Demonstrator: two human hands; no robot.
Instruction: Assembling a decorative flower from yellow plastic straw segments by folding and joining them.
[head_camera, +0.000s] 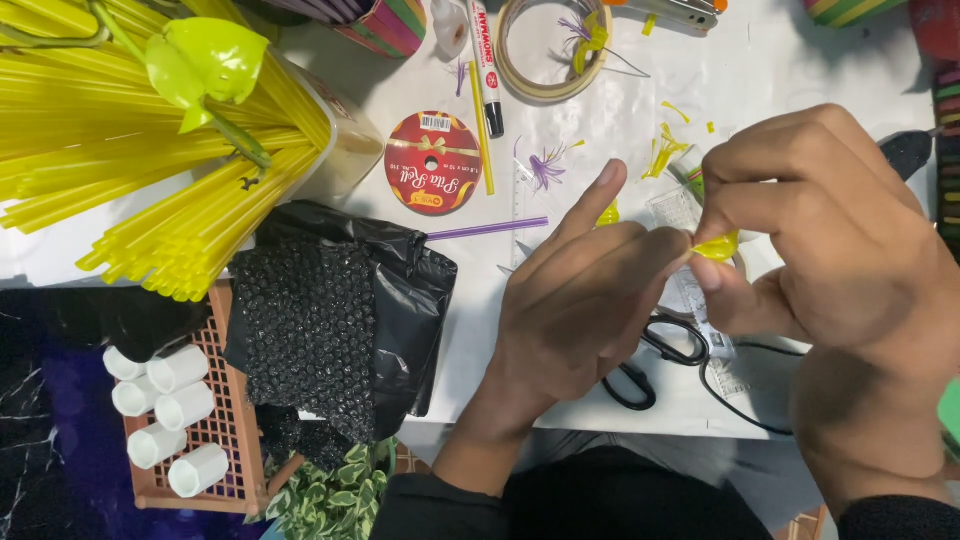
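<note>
At right of centre, the left hand (580, 300) and right hand (830, 240) both pinch a small yellow strip (718, 247) above the bench (620, 110); firm, even fingertip pressure probably keeps it from slipping, scissors (660, 350) lying below.

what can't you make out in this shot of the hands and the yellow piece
Head view only:
- Yellow piece: mostly covered by the fingertips of the left hand and right hand; its shape cannot be told.
- Scissors: blades hidden under the left hand.
- Tape roll: cut off by the top edge.
- Straws: ends run past the left edge.
- Clear sheet under the hands: too faint to identify.
</note>
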